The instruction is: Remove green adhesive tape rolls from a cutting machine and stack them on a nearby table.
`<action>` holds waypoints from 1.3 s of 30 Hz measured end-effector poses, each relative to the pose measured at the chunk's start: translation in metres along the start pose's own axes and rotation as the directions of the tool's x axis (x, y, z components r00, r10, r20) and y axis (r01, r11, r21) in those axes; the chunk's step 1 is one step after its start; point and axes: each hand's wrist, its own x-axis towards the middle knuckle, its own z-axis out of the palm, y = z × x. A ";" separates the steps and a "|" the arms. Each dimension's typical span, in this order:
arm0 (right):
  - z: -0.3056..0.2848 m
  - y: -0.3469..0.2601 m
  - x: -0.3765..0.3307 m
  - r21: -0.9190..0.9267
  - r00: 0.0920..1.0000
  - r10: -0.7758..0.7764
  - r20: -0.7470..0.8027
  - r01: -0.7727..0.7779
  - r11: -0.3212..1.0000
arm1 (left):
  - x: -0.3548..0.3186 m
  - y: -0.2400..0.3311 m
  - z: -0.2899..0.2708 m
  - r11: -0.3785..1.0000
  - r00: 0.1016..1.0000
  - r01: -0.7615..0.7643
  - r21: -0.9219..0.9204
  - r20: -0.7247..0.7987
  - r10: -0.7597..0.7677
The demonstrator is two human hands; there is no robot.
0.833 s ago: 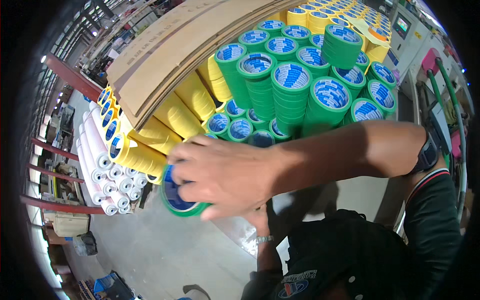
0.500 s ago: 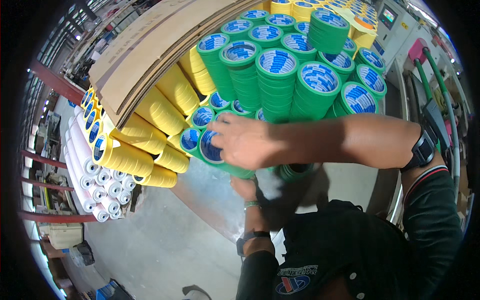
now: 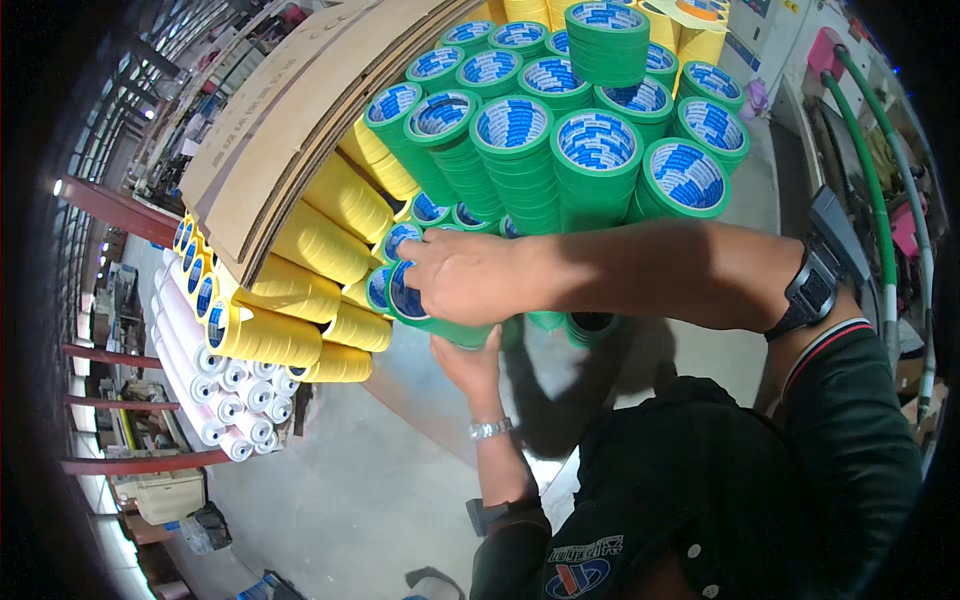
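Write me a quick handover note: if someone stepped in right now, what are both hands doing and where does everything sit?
Right hand: laid flat over the top of a green tape stack, fingers on its blue-labelled end.
Left hand: cupped under the same stack, bearing it from below.
The stack sits at the lower front edge of the green tape pile, touching its neighbours.
Yellow tape rolls lie to the left under a cardboard sheet; white rolls lie further left.
Done: many green stacks already stand in rows.
Left: this stack is not yet released; both hands grip it.
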 end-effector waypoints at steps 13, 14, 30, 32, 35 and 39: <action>0.026 -0.034 -0.028 0.149 0.954 -0.055 -0.295 0.103 0.983 | -0.019 0.023 -0.007 0.991 0.994 0.113 -0.076 0.009 -0.112; 0.029 -0.033 -0.025 0.117 0.943 -0.058 -0.329 0.102 0.988 | -0.013 0.012 -0.005 0.987 0.994 0.110 -0.114 0.000 -0.111; 0.034 -0.090 -0.077 0.356 0.971 -0.065 -0.230 0.147 0.923 | -0.097 -0.033 -0.040 0.946 0.983 0.112 -0.303 -0.106 -0.150; 0.067 -0.106 -0.095 0.364 0.995 -0.088 -0.054 0.101 0.926 | -0.132 -0.058 -0.023 0.919 0.952 0.306 -0.247 0.097 -0.291; 0.121 -0.118 -0.107 0.264 0.996 -0.051 0.077 0.029 0.964 | -0.140 -0.087 0.024 0.782 0.940 0.332 -0.527 0.251 -0.230; 0.208 -0.115 -0.132 0.202 0.991 0.064 0.114 -0.086 0.976 | -0.120 -0.047 0.035 0.836 0.937 0.305 -0.457 0.301 -0.177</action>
